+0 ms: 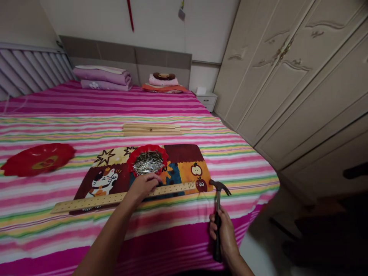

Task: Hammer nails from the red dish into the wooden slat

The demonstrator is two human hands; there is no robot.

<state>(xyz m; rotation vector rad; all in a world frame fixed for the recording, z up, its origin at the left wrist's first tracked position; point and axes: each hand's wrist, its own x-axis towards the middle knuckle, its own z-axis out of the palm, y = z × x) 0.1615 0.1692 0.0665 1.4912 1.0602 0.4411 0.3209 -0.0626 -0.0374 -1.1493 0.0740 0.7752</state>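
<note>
My left hand (144,184) rests with curled fingers on a long wooden strip (94,201) drilled with many small holes, at the near rim of a red plate (137,152) heaped with metal nails (148,163). Whether it pinches a nail I cannot make out. The strip lies across a colourful cartoon mat (184,163) on the striped bed. My right hand (225,234) grips the black handle of a claw hammer (219,188), head up, at the bed's near right edge.
A bundle of plain wooden strips (152,129) lies further back on the pink striped bedspread (86,111). A second red plate (38,158) sits at left. Folded bedding (103,76) is at the headboard. A cream wardrobe (287,76) fills the right; a nightstand (207,100) stands beside it.
</note>
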